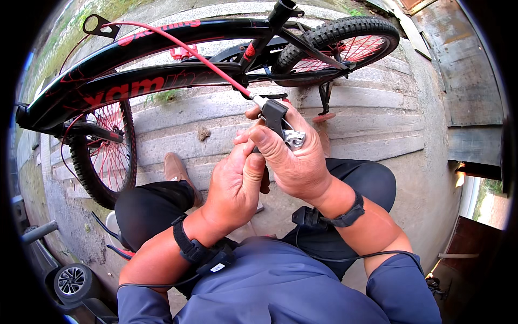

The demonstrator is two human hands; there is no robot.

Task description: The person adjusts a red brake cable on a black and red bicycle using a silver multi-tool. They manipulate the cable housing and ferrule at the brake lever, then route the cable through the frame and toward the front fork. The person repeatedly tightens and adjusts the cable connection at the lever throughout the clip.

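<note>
My right hand (303, 166) is wrapped round a bicycle brake lever (275, 114) with a black body and a silver metal part (294, 139) showing beside the thumb. A red cable (200, 58) runs from the lever's silver end up across the bike frame (178, 81). Just left of it, my left hand (233, 182) is closed, its thumb and fingers pressed together against my right hand's fingers. Whatever the left fingers pinch, if anything, is hidden. The black frame with red lettering lies across the view ahead of both hands.
The front wheel (129, 146) with red spokes stands at left, the rear wheel (324, 46) at the far right. A kickstand (325, 100) reaches down to the paving slabs (372, 97). A parked car's wheel (73, 282) shows lower left, a metal door (475, 97) at right.
</note>
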